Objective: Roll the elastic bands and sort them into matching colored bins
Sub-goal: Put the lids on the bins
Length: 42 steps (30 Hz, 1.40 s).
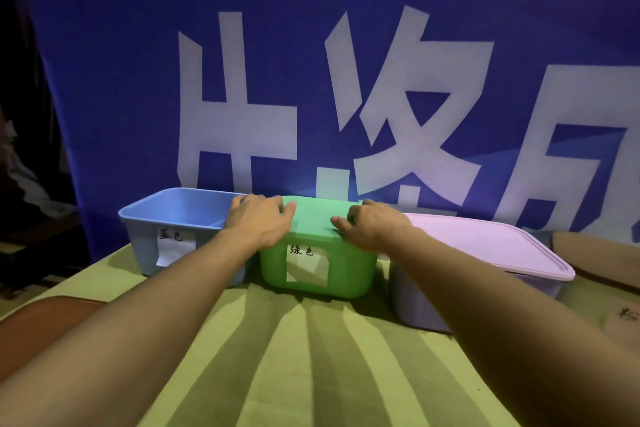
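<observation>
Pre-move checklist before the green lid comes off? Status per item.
1. Left hand on green lid, left edge: ok.
2. Right hand on the lid's right edge: ok.
3. Green bin flat on the table: ok.
4. Blue bin already open: ok.
5. Purple bin open: not ok, pink lid on.
6. Elastic bands in view: not ok, none visible.
</observation>
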Tool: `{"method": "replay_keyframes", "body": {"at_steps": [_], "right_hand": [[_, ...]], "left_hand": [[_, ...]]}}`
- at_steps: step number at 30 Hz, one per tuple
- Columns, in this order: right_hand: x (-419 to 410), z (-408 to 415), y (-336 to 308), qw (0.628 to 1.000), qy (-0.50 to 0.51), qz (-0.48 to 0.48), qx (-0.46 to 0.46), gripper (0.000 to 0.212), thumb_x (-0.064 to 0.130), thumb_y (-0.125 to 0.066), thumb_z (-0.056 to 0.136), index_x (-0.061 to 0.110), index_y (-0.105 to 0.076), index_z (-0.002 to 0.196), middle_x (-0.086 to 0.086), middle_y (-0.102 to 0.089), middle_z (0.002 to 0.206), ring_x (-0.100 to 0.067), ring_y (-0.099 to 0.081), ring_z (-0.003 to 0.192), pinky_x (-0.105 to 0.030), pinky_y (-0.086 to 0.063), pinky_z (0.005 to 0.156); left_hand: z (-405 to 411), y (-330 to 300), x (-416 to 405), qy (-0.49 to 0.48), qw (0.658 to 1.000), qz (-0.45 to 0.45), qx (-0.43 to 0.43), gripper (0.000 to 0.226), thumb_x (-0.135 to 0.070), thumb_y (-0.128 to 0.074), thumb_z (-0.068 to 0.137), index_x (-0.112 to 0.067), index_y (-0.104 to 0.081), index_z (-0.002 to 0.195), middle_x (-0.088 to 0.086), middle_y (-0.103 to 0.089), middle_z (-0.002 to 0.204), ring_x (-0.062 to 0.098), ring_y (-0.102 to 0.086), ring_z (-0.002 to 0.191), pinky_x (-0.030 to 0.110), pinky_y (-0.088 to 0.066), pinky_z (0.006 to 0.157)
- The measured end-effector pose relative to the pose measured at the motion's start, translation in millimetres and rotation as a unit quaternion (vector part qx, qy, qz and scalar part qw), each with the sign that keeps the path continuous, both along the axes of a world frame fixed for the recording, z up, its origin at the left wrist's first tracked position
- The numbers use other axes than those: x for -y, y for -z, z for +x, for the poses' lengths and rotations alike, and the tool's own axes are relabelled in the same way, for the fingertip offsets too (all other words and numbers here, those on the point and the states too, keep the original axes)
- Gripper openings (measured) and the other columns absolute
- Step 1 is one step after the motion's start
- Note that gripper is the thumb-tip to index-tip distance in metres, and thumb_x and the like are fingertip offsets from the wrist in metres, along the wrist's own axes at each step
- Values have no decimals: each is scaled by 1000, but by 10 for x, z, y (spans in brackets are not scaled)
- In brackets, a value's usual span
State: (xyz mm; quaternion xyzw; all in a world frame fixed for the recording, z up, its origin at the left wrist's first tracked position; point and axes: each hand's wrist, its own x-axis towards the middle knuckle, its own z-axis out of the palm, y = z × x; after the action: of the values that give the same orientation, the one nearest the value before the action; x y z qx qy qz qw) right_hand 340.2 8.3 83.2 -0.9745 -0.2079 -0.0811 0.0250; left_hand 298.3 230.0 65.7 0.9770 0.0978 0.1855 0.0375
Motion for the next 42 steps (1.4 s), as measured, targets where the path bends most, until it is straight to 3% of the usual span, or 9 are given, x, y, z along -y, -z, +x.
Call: {"method": "replay_keyframes", "body": {"at_steps": [6,12,15,18,22,28,35,39,42], "right_hand": [[-9,320,-51,996,27,-74,-42,85,82,-18,94,31,-27,161,-10,-29,167,-34,-28,153,-56,-16,125],[14,450,44,996,20,-60,-66,88,85,-15,92,32,-25,162,-10,-29,167,-34,-29,152,-54,-22,123],[26,403,47,996,27,-57,-58,87,85,-16,92,31,-32,159,-9,-37,163,-33,-35,149,-54,-22,123],[-18,212,66,999,0,-13,52,71,71,-28,101,23,-49,149,-10,-54,149,-32,-49,137,-50,-33,118],[-312,-294,194,987,-76,64,128,57,57,-33,107,19,-53,145,-7,-52,151,-28,-47,139,-45,-34,117],[-1189,-1251,622,975,-179,108,73,50,53,-36,106,19,-57,137,-7,-59,141,-30,-54,127,-42,-42,105],[-1716,-1979,819,971,-208,121,16,50,53,-38,107,21,-52,142,-2,-56,143,-25,-52,128,-40,-42,104],[-1763,-2137,770,970,-216,110,1,51,54,-37,107,21,-48,145,-2,-54,145,-25,-53,127,-40,-45,102],[-1761,-2164,690,971,-213,111,-2,50,55,-37,106,22,-48,144,-2,-55,144,-24,-54,126,-40,-46,99]], "left_hand": [[372,15,59,36,997,-40,-61,60,-59,-26,103,-32,-39,154,7,-34,164,27,-30,151,52,-12,125],[467,-71,45,40,989,-4,-145,64,-63,-23,103,-32,-32,158,8,-36,164,29,-32,151,56,0,125],[286,-44,57,36,997,-59,-36,59,-60,-30,104,-29,-45,151,6,-45,157,29,-42,143,54,-14,125],[-83,-19,-42,41,985,-112,121,47,-51,-43,105,-23,-56,140,2,-51,147,26,-49,133,45,-38,112],[-717,82,-361,32,967,-150,203,35,-40,-54,103,-18,-64,128,7,-59,133,31,-55,124,45,-43,105],[-1929,452,-1059,-91,982,-143,85,38,-46,-57,99,-21,-63,127,9,-58,133,31,-54,124,43,-43,103],[-2951,897,-1518,-239,940,-144,-196,112,-96,-46,70,-34,-23,160,7,-13,170,35,-16,155,57,-14,122],[-3058,1045,-1484,-215,955,-98,-178,87,-85,-34,88,-32,-33,157,8,-30,165,32,-30,150,57,-23,120],[-3083,962,-1372,-184,967,-5,-174,61,-67,-35,101,-27,-51,145,9,-54,145,31,-56,126,46,-46,101]]}}
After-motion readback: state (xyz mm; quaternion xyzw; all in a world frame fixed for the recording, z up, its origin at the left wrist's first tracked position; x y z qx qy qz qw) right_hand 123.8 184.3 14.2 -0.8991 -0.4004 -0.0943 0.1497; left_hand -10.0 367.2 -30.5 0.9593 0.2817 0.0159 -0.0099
